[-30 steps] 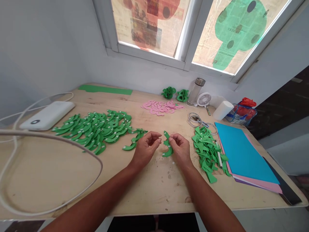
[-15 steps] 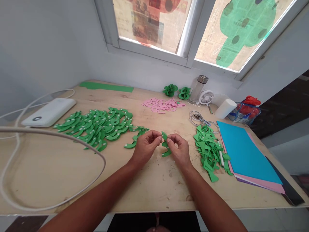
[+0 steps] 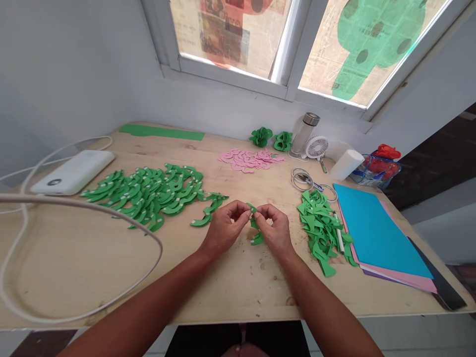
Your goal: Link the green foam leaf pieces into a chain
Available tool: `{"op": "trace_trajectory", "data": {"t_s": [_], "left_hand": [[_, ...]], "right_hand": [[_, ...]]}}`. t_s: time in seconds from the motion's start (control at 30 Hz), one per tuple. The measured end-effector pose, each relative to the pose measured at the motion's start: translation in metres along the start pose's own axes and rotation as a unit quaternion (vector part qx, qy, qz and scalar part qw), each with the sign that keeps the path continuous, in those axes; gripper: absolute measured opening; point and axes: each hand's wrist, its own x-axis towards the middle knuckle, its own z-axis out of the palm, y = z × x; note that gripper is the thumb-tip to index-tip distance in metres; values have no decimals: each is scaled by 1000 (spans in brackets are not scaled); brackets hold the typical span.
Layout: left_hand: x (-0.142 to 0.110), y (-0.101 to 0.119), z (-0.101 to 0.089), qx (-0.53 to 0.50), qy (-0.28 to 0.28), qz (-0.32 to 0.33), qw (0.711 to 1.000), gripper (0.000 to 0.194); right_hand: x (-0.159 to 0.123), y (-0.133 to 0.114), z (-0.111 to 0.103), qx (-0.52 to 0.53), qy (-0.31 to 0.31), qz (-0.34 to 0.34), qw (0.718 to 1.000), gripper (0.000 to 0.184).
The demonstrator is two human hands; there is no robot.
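pinching, two-handed: one curved green cut-out [image 3: 256, 240], over the worktop [image 3: 238, 297], directly between the hands. left hand [image 3: 223, 229]: fingers narrow, closed at the upper end. right hand [image 3: 275, 230]: fingers narrow, holding the same piece just alongside. lower curl: unsupported by fingers, pale patch showing. detail at the fingertips: hidden; cannot tell what lies beneath. handling, as judged: thin stock, liable to crease or tear; grip close to the worked end, light pressure, small movements, pale patches kept untouched. surroundings: loose green pieces [image 3: 202, 221] beside the left hand, green offcuts [image 3: 320, 228] rightward; best kept unmixed.
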Motion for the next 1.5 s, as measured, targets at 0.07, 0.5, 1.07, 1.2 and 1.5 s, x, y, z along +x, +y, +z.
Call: {"op": "trace_trajectory", "data": {"t_s": [0.07,0.5,1.07,1.2,1.5], "left_hand": [[0,0,0,12,3,2,1000,14],[2,-5,1,-50,-2,-47,998,16],[3,1,4,-186,-64,-172,965,16],[5,2,2,-176,-81,-182,964,16],[9,-4,-2,-210,-41,-211,954,19]], "right_hand": [[0,0,0,-2,-1,1,1000,13],[2,2,-1,48,32,29,998,13],[3,8,-1,86,38,11,996,12],[4,8,-3,104,22,14,994,13],[6,-5,-9,146,28,34,988,13]]}}
